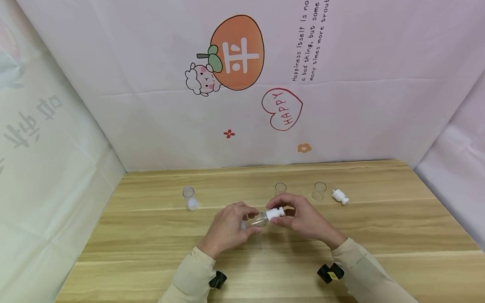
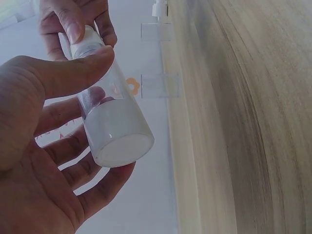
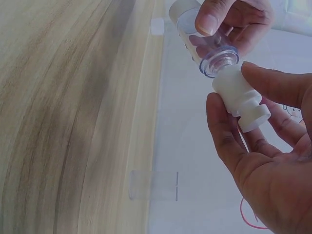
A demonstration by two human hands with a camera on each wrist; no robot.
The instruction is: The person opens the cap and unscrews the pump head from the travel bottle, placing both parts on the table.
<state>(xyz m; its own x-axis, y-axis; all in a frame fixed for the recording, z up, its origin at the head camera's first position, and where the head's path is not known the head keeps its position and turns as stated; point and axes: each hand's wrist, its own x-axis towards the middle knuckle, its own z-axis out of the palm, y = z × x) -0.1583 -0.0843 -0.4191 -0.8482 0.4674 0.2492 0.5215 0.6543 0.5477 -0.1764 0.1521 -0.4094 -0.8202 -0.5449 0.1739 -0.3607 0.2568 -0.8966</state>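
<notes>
My left hand (image 1: pixel 228 225) holds a small clear bottle (image 1: pixel 257 221) with a white base, thumb on one side and fingers round the other. The bottle lies tilted in the air above the table, its base toward the left. My right hand (image 1: pixel 306 218) pinches a white pump head (image 1: pixel 274 214) between thumb and fingers at the bottle's mouth. In the right wrist view, the pump head (image 3: pixel 236 92) sits in line with the neck, and some clear thread shows between it and the bottle's shoulder (image 3: pixel 214 61). In the left wrist view, the bottle's white base (image 2: pixel 124 148) faces the camera.
A clear cylinder with a white bottom (image 1: pixel 190 199) stands at the back left of the wooden table (image 1: pixel 149 246). Behind the right hand are two clear, cap-like cylinders, one partly hidden (image 1: pixel 280 186) and one farther right (image 1: pixel 319 191). Beside that lies another white pump head (image 1: pixel 339 196).
</notes>
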